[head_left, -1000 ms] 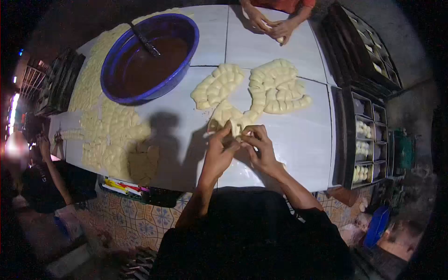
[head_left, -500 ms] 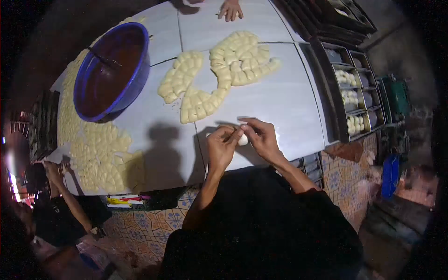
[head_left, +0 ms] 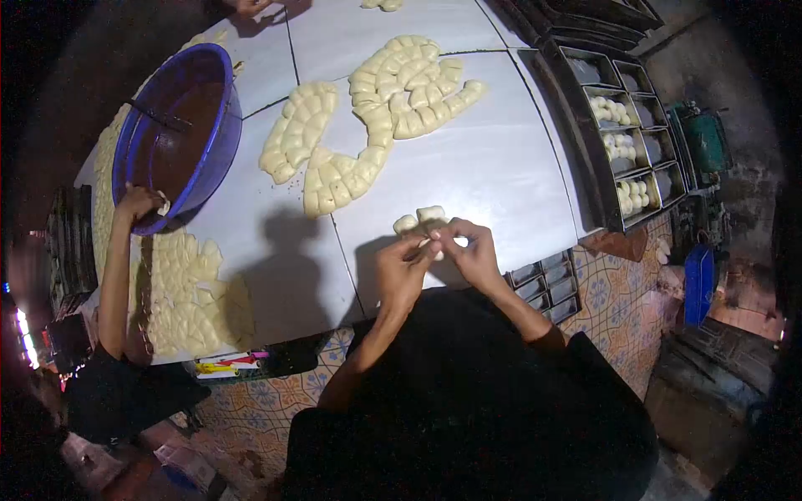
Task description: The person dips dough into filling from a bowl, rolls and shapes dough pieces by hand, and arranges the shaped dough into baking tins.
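Pinching a dough piece [head_left: 439, 255] over the table [head_left: 518, 167], the left hand [head_left: 399, 272] and right hand [head_left: 476, 260] could, I'd say, tear it by tugging too hard, or nudge loose pieces [head_left: 431, 214] just beyond.

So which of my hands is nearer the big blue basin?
Left. Your left hand is to the right of the blue basin, toward your body; your right hand is farther right, beyond the left.

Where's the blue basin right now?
In the head view, the blue basin stands toward the left of the white tabletop, left of the central dough strips.
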### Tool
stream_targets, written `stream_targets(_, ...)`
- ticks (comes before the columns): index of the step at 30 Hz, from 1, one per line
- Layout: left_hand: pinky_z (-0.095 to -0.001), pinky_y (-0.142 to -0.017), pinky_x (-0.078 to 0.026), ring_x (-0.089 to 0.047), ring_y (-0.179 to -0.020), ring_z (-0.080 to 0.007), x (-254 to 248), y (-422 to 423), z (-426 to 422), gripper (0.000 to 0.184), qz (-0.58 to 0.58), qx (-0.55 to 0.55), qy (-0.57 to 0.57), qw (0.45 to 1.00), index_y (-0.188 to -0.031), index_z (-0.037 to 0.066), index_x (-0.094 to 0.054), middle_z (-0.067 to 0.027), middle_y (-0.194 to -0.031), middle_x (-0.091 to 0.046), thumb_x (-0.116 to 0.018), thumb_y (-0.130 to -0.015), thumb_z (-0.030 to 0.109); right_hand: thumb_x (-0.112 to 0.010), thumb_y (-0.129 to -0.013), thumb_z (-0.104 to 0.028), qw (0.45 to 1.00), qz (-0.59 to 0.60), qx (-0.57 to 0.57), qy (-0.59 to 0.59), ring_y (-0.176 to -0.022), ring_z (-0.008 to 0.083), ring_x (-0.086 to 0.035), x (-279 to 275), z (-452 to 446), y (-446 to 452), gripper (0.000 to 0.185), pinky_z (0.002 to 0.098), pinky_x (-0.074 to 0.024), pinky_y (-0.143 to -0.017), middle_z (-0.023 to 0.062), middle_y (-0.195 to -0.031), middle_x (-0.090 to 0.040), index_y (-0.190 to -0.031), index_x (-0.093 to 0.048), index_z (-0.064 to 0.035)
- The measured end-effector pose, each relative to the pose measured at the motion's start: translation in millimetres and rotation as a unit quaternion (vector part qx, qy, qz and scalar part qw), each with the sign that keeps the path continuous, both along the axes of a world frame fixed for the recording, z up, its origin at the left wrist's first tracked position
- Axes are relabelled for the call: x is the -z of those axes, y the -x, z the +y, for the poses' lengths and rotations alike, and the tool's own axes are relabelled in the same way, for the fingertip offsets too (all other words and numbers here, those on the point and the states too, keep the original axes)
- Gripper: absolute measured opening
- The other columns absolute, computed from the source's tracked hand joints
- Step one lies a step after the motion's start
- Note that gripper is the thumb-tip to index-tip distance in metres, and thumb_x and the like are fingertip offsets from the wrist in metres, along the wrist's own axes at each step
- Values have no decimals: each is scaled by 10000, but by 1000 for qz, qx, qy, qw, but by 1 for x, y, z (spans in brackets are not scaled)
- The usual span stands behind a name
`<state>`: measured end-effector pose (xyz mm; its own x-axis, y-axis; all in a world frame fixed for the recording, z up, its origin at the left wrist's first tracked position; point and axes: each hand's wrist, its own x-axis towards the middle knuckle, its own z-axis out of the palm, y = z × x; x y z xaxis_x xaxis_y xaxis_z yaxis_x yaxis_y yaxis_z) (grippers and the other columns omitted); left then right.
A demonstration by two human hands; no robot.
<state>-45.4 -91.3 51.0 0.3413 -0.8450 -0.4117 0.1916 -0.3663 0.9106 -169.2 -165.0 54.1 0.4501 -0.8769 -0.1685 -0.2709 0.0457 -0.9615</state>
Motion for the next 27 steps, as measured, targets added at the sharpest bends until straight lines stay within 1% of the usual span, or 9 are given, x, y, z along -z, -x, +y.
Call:
stream_targets(3,-252,-766,-540,-633,-873,-160,3,5,6,287,-10,-38,141,989,-1110,-56,-585,-107,-907,-662,-666,-844,15,-663,-852,-136,990,-107,14,-94,-785,123,-582,0,6,-1,292,257,-480,-721,60,-868,-643,-1114,-625,-11)
stream_targets(4,-285,-793,-554,-631,-898,-194,1,3,8,479,-29,-19,161,986,-1274,-43,-438,-139,-980,-627,-619,-832,-67,-642,-872,-123,998,-52,-27,30,-789,130,-599,7,5,1,398,259,-502,-727,75,-925,-632,-1242,-545,-14)
stream_targets(7,-325,-833,-545,-603,-951,-219,-7,1,12,589,7,32,214,976,-1337,-4,-375,-147,-1208,-455,-545,-786,-118,-626,-885,-106,856,-147,-138,-476,-786,134,-616,-10,1,19,429,257,-523,-689,103,-993,-622,-1293,-519,-31)
stream_targets(8,-357,-869,-541,-586,-1020,-251,-9,1,15,617,10,47,236,971,-1350,3,-367,-158,-1315,-369,-518,-766,-128,-616,-893,-109,828,-176,-189,-498,-766,139,-624,-11,4,28,445,260,-534,-649,106,-963,-637,-1322,-508,-60)
stream_targets(11,-391,-954,-494,-516,-1163,-302,-20,-2,16,626,44,47,278,958,-1349,-3,-373,-167,-1360,-328,-531,-753,-109,-593,-875,-29,957,-8,-204,-205,-762,129,-618,-2,0,52,414,263,-516,-685,98,-1048,-651,-1283,-534,11)
stream_targets(14,-330,-965,-452,-551,-1150,-255,-14,-9,15,434,4,-17,200,980,-1247,-16,-485,-144,-1263,-488,-555,-822,-69,-635,-824,-32,984,21,-122,-130,-868,152,-619,-3,-18,65,385,282,-495,-794,97,-1001,-668,-1208,-608,-22)
stream_targets(18,-283,-841,-485,-642,-974,-197,8,-22,9,202,-43,-54,162,984,-1076,-27,-591,-103,-1034,-638,-559,-876,-29,-627,-762,25,990,66,-93,78,-1012,237,-605,25,-50,59,356,340,-467,-900,121,-1066,-645,-1115,-641,-21)
stream_targets(24,-311,-852,-500,-650,-901,-210,18,-44,25,130,-89,-78,145,982,-1015,-40,-591,-129,-987,-650,-563,-888,-25,-674,-730,-16,981,48,-175,-72,-1142,289,-534,11,-58,45,532,383,-418,-1015,163,-1225,-551,-1238,-521,23)
stream_targets(27,-305,-809,-510,-647,-844,-200,35,-60,34,111,-77,-148,165,972,-977,-27,-598,-115,-933,-645,-560,-874,-43,-676,-714,-27,939,177,-190,228,-1163,314,-497,11,-47,43,564,414,-411,-1025,143,-1198,-568,-1258,-530,-49)
